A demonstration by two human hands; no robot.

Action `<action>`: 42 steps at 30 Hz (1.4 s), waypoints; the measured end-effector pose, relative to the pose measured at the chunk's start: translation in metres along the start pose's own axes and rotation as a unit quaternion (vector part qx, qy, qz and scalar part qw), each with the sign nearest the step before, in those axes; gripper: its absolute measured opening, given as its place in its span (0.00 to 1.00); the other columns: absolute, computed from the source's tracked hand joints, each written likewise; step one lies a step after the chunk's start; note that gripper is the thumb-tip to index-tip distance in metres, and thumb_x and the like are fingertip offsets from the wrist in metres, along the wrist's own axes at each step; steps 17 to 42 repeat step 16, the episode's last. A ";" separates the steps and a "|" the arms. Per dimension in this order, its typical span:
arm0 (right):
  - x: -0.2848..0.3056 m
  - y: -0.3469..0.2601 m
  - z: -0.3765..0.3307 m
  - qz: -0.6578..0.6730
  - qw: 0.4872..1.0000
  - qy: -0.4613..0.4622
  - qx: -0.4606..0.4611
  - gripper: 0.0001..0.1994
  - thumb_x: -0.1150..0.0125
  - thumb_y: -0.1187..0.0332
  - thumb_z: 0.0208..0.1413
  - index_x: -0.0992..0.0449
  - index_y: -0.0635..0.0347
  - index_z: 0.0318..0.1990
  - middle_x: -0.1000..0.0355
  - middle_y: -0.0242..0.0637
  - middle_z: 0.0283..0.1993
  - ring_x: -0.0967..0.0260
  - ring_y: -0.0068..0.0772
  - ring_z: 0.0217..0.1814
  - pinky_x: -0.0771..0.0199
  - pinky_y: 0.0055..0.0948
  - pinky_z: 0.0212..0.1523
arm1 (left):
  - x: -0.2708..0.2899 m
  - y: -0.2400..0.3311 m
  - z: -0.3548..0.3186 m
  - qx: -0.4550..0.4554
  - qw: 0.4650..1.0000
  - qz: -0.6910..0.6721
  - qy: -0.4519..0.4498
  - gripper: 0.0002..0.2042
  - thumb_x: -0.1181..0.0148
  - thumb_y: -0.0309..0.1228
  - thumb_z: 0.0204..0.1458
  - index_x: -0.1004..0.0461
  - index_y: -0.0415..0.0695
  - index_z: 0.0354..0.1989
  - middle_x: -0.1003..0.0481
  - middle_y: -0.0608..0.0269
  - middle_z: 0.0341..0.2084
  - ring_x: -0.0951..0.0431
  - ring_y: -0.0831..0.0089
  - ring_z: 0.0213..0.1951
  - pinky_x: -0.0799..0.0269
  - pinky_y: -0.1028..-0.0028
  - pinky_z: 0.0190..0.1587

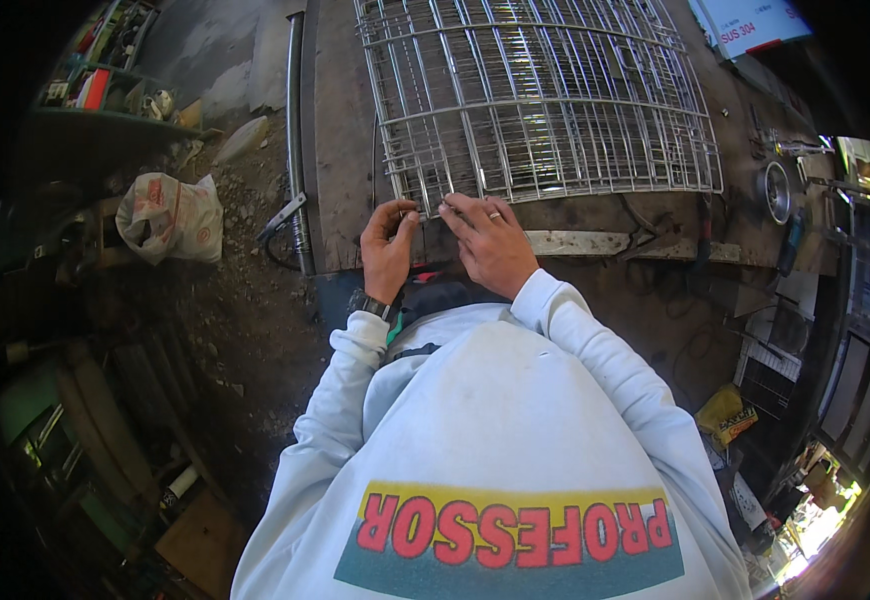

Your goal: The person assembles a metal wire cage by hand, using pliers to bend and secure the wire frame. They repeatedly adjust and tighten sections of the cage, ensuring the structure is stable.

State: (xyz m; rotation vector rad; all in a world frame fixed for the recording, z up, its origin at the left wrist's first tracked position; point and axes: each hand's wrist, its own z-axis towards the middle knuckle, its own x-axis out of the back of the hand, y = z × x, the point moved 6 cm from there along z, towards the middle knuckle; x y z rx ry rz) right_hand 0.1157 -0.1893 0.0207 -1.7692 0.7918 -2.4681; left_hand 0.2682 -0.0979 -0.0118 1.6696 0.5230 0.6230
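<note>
A stack of shiny metal wire racks [545, 105] lies on the dark workbench [345, 120] in front of me. At its near left corner my left hand [387, 248] is closed, thumb against the curled fingers; whatever sits in this pinch is too small to make out. Close beside it, on the right, my right hand [500, 245] pinches the near edge of the top rack between thumb and fingertips. It wears a ring, and its other fingers bend over the bench edge. Only a small gap separates the two hands.
A long metal tube [297, 130] runs along the bench's left side. A white sack [170, 218] rests on the dirt floor at left. To the right are a round metal ring [775, 192], cables and tools. A blue and white box [755, 25] stands at far right.
</note>
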 end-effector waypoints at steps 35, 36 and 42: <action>-0.006 0.015 -0.003 0.028 0.999 -0.004 0.019 0.28 0.37 0.72 0.53 0.27 0.54 0.64 0.37 0.33 0.70 0.32 0.37 0.63 0.39 0.42 0.67 | 0.000 0.010 -0.006 -0.047 0.984 0.171 -0.002 0.10 0.36 0.33 0.62 0.18 0.40 0.46 0.17 0.56 0.37 0.19 0.68 0.43 0.27 0.69 0.51; -0.006 0.015 -0.003 0.028 0.999 -0.004 0.019 0.28 0.37 0.72 0.53 0.27 0.54 0.64 0.37 0.33 0.70 0.32 0.37 0.63 0.39 0.42 0.67 | 0.000 0.010 -0.006 -0.047 0.984 0.171 -0.002 0.10 0.36 0.33 0.62 0.18 0.40 0.46 0.17 0.56 0.37 0.19 0.68 0.43 0.27 0.69 0.51; -0.006 0.015 -0.003 0.028 0.999 -0.004 0.019 0.28 0.37 0.72 0.53 0.27 0.54 0.64 0.37 0.33 0.70 0.32 0.37 0.63 0.39 0.42 0.67 | 0.000 0.010 -0.006 -0.047 0.984 0.171 -0.002 0.10 0.36 0.33 0.62 0.18 0.40 0.46 0.17 0.56 0.37 0.19 0.68 0.43 0.27 0.69 0.51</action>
